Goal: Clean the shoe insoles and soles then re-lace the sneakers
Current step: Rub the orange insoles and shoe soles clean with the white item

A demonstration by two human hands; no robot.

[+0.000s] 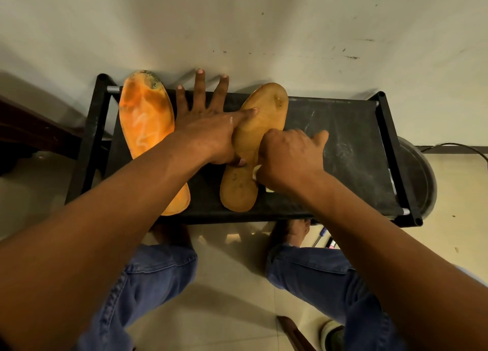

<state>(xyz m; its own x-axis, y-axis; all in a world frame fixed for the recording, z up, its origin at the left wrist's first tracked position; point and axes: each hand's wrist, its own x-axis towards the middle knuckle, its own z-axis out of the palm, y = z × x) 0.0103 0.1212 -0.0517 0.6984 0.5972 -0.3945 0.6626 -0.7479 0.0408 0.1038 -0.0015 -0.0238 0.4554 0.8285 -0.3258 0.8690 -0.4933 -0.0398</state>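
Nearest the camera are the person's two bare forearms, reaching forward over knees in blue denim jeans (148,284) above a pale tiled floor (232,284). A partly seen light shoe (333,335) sits on the floor below the right forearm. Beyond the knees stands a low black rack with a dark fabric top (343,150), set against a scuffed off-white wall (264,28). The right hand (289,158) is curled into a fist over a small white cloth or wipe (257,170), of which only a scrap shows at the hand's left edge, and bears down on the right edge of a tan, worn foam insole (247,171) lying flat on the rack top. The left hand (208,129), just left of the right hand, is spread wide with fingers straight; its index finger lies across the forepart of the tan insole, its thumb tucks against the insole's left edge at mid-length, and the remaining fingers rest on the rack top pointing toward the wall. Left of the left hand, partly under that forearm, lies a bright orange insole with a dark stained toe (146,123), flat on the same surface and apart from the tan one. Right of the right hand, past the rack's end, a dark round bucket-like container (417,176) stands on the floor.
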